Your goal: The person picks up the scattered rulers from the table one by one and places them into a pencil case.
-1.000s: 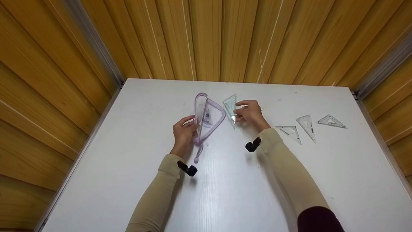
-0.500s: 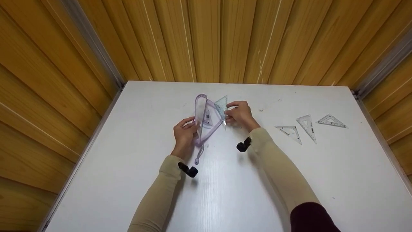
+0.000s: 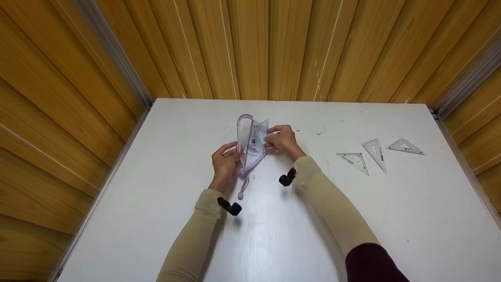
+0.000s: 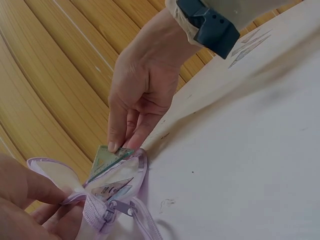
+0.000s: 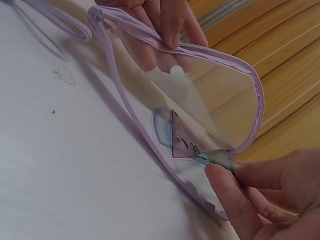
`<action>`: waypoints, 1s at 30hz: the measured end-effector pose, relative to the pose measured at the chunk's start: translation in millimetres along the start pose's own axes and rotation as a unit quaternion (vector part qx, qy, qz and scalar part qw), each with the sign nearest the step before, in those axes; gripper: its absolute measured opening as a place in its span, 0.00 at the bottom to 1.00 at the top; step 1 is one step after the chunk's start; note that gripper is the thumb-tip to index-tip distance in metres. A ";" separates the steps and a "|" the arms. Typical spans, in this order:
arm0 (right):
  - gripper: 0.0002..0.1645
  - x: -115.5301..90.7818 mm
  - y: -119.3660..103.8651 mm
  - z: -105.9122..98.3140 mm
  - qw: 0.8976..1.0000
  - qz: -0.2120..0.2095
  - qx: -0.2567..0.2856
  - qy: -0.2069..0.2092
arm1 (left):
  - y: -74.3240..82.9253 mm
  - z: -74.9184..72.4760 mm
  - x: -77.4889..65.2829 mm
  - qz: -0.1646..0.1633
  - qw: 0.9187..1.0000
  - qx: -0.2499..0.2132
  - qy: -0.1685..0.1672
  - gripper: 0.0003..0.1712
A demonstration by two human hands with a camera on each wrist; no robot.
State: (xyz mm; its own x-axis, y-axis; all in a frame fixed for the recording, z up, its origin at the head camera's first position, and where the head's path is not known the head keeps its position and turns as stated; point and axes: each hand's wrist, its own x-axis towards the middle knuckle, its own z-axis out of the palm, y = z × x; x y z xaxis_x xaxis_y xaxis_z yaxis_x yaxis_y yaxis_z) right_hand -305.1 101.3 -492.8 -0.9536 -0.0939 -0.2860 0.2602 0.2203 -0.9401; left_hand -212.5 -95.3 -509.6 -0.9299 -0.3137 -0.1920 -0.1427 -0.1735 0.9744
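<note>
My left hand (image 3: pixel 225 164) pinches one edge of a see-through zip pouch (image 3: pixel 254 163) with lilac trim, holding its mouth spread apart. Between thumb and fingers, my right hand (image 3: pixel 283 141) grips a clear greenish set square (image 4: pixel 103 159), which lies partly within the pouch's mouth. Inside the pouch, the right wrist view shows a small printed triangle (image 5: pixel 182 141) with dark marks and a bluish clear piece (image 5: pixel 161 125) beside it. The zipper pull (image 4: pixel 121 207) hangs near the left fingers. Part of the held set square is covered by the right fingertips.
To the right on the white table (image 3: pixel 250 243) lie three clear set squares: one nearest the right arm (image 3: pixel 362 166), a narrow upright one (image 3: pixel 376 154) and a farther one (image 3: pixel 405 148). The pouch's cord (image 3: pixel 244 184) trails toward me. Wood-patterned panels (image 3: pixel 250 47) stand behind the table.
My right hand has moved left, bringing the greenish set square from beside the pouch into its mouth. My left hand stays nearly in place, still holding the pouch edge.
</note>
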 end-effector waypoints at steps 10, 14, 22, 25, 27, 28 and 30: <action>0.20 2.8 0.2 16.9 0.999 0.002 0.034 0.004 | 0.3 -0.5 1.1 -0.002 1.000 0.009 0.004 0.17; 0.19 4.8 2.1 23.6 0.999 0.000 0.039 0.016 | 0.0 -1.3 0.9 -0.006 1.000 0.006 0.001 0.18; 0.16 6.6 6.4 34.6 0.999 -0.010 0.011 0.041 | -0.6 -2.2 2.4 0.009 1.000 -0.003 -0.005 0.19; 0.16 5.7 7.1 38.0 0.999 -0.014 0.012 0.037 | -0.4 -2.3 3.0 0.007 1.000 0.000 0.000 0.18; 0.17 4.6 7.9 40.0 0.999 -0.012 0.024 0.032 | 0.1 -2.0 2.3 0.005 1.000 0.006 0.001 0.18; 0.17 4.1 8.2 40.7 0.999 -0.012 0.029 0.031 | -0.1 -1.8 2.4 0.004 1.000 0.008 0.002 0.18; 0.18 3.3 8.8 42.5 0.999 -0.011 0.038 0.030 | 0.2 -1.5 2.1 0.004 1.000 0.010 0.002 0.18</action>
State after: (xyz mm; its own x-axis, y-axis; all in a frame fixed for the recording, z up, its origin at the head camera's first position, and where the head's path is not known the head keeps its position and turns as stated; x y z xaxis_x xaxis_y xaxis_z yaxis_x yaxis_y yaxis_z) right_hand -299.5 61.7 -509.9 -0.9661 -0.0387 -0.2553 0.2475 0.1434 -0.9582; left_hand -214.0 -97.4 -510.0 -0.9295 -0.3192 -0.1851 -0.1425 -0.1523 0.9780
